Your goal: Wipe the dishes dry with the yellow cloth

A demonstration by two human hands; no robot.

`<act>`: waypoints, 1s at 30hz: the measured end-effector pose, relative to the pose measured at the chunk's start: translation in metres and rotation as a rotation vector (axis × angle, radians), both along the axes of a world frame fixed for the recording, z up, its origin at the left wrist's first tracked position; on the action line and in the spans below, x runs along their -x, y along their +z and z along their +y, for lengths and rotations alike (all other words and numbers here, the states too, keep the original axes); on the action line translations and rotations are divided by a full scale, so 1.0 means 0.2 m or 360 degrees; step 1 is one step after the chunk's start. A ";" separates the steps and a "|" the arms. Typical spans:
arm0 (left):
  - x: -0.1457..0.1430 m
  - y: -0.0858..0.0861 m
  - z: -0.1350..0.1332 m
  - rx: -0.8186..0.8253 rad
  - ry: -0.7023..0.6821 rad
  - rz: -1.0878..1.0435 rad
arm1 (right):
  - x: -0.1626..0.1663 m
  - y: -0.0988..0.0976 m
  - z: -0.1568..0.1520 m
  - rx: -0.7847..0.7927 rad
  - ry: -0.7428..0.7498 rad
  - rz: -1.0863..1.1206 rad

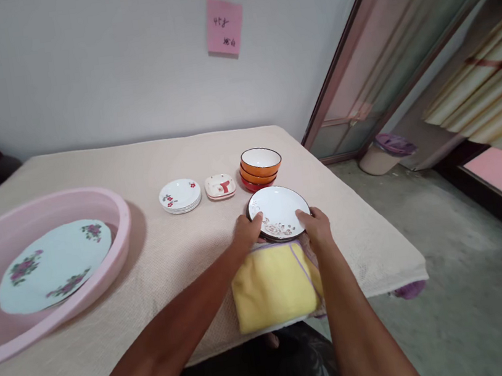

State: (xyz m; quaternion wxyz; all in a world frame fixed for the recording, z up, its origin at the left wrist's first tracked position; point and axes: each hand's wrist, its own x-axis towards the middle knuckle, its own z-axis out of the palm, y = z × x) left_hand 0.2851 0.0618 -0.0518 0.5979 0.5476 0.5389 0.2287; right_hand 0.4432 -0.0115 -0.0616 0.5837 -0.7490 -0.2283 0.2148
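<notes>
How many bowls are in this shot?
3, stacked on the table: an orange bowl on top, a second orange bowl beneath it, and a red bowl lowest. Others could be nested out of sight.

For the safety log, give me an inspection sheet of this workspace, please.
surface: a table under a beige woven cloth.
job's things: a dark-rimmed plate with a floral pattern, and a folded yellow towel just in front of it.
hands: the left hand and right hand hold the plate's rim on opposite sides.
clutter: a pink basin with a flowered plate in it, a stack of small white plates, a square dish, and stacked orange and red bowls.
cables: nothing seen.
surroundings: a pink note on the wall, a glass door, a curtain, and a concrete floor.
</notes>
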 end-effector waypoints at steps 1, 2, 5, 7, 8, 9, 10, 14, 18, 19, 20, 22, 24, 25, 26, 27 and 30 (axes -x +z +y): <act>0.02 0.00 -0.02 -0.0009 0.0022 -0.0019 | 0.01 0.01 0.00 -0.0020 0.0011 0.0012; 0.03 0.01 -0.03 -0.0022 0.0046 -0.0034 | 0.03 0.03 0.00 -0.0042 0.0024 0.0022; 0.10 0.04 -0.08 -0.0086 0.0138 -0.0049 | 0.09 0.08 -0.02 -0.0109 0.0079 0.0042; 0.15 0.08 -0.10 -0.0163 0.0213 -0.0033 | 0.14 0.13 -0.03 -0.0168 0.0130 0.0073; 0.18 0.11 -0.12 -0.0209 0.0247 -0.0015 | 0.16 0.16 -0.04 -0.0194 0.0159 0.0091; 0.22 0.13 -0.13 -0.0252 0.0277 0.0001 | 0.19 0.19 -0.04 -0.0217 0.0191 0.0103; 0.25 0.16 -0.14 -0.0292 0.0299 0.0014 | 0.22 0.21 -0.05 -0.0237 0.0221 0.0104; 0.43 0.30 -0.20 -0.0361 0.0349 0.0001 | 0.36 0.30 -0.07 -0.0255 0.0277 -0.0029; 0.68 0.41 -0.24 -0.0391 0.0414 0.0006 | 0.58 0.37 -0.06 -0.0284 0.0380 -0.0070; 0.75 0.43 -0.24 -0.0385 0.0447 0.0006 | 0.65 0.39 -0.04 -0.0291 0.0423 -0.0069; 0.83 0.46 -0.24 -0.0374 0.0486 -0.0006 | 0.72 0.41 -0.02 -0.0306 0.0464 -0.0073; 1.00 0.51 -0.24 -0.0364 0.0575 -0.0053 | 0.88 0.47 0.03 -0.0347 0.0564 -0.0086; 1.17 0.57 -0.21 -0.0370 0.0658 -0.0101 | 1.05 0.55 0.11 -0.0383 0.0684 -0.0082; 1.26 0.60 -0.19 -0.0365 0.0696 -0.0117 | 1.14 0.59 0.15 -0.0380 0.0752 -0.0090; 1.36 0.63 -0.17 -0.0351 0.0734 -0.0128 | 1.23 0.62 0.20 -0.0385 0.0804 -0.0102; 1.45 0.66 -0.15 -0.0337 0.0769 -0.0132 | 1.32 0.65 0.25 -0.0382 0.0854 -0.0146; 1.72 0.71 -0.09 -0.0338 0.0899 -0.0057 | 1.58 0.70 0.41 -0.0268 0.1031 -0.0267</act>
